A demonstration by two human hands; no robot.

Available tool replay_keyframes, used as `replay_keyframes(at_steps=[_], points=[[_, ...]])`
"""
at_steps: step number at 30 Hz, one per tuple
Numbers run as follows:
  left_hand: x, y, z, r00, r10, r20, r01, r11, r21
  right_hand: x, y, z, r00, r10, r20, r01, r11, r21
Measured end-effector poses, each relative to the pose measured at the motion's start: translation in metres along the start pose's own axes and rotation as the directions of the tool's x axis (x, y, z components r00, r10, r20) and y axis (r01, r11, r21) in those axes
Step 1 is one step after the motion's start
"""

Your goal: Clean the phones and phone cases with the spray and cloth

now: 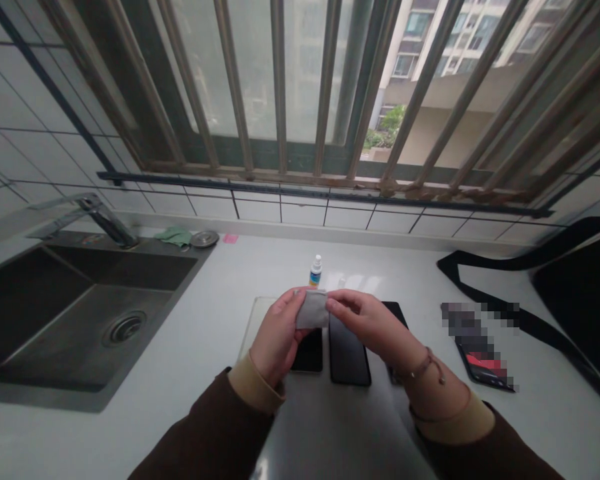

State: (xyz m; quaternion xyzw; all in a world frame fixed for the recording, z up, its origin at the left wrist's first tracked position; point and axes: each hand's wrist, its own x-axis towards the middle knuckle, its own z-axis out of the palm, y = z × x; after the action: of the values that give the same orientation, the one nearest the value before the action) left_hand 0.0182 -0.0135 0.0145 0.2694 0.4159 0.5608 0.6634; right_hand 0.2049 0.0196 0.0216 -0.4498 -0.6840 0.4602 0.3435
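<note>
The left hand holds a small grey cloth, apparently folded, between thumb and fingers; the right hand is narrow, its thumb and fingertips at the cloth's right edge — whether they grip it, I cannot tell. The cloth is raised between the two hands, above the white table; just beyond it stands an upright white bottle with a blue and yellow label.

Below the hands lie a black-screened phone, partly covered by the left hand, and a larger dark tablet beside it; another dark flat device shows past the right wrist, while a pale flat panel lies partly hidden behind the left hand.

Well to the right of the hands lies a phone with a red patch, blurred by blocks, near a black strap; well to the left is a steel sink with a faucet, and beyond its far right corner lie a green cloth, a round metal strainer and a pink slip.
</note>
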Motion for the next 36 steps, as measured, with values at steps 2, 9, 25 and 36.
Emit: replay_keyframes(at_steps=[2,9,25,36], points=[[-0.001,-0.005,0.002,0.999,-0.015,0.042,0.013,0.998,0.057,-0.012,0.000,0.007,1.000,0.008,-0.021,-0.005,0.994,0.105],[-0.003,0.011,-0.019,0.941,0.332,0.068,-0.289,0.681,0.673,-0.022,0.019,0.013,0.937,0.201,-0.284,-0.040,0.873,0.486],[0.000,0.050,-0.074,0.936,0.342,-0.086,0.225,-0.393,0.892,-0.023,0.023,0.010,0.922,0.315,-0.223,-0.062,0.690,0.721],[-0.003,0.018,-0.007,0.995,0.077,0.062,-0.099,0.838,0.537,-0.039,0.012,0.015,0.961,0.051,0.273,-0.237,0.663,0.710]])
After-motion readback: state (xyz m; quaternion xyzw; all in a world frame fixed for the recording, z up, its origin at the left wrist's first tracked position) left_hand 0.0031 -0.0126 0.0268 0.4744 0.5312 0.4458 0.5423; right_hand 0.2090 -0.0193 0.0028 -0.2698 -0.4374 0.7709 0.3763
